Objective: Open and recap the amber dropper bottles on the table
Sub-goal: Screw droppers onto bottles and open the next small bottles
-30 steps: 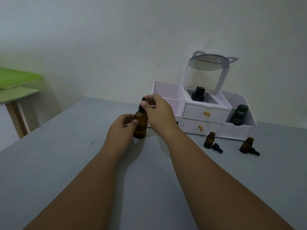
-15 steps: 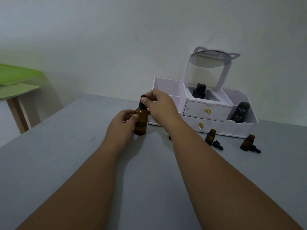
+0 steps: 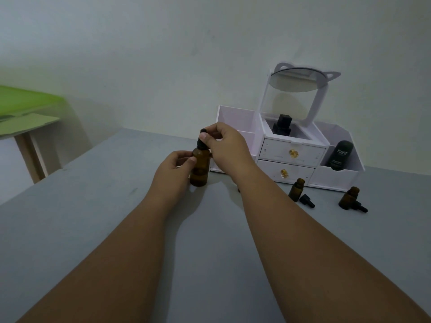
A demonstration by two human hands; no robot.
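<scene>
The upright amber bottle (image 3: 199, 170) is gripped by the left hand (image 3: 173, 173); the right hand (image 3: 227, 148) pinches its black dropper cap (image 3: 202, 138); bare grey table (image 3: 93, 217) lies near and left.

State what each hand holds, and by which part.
The left hand grips the amber bottle round its body; the right hand pinches the black dropper cap on the bottle's neck.

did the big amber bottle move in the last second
No. Against the white organizer, the amber bottle stands just left of its front corner, same as before; only the camera view shifted. The left hand grips it.
</scene>
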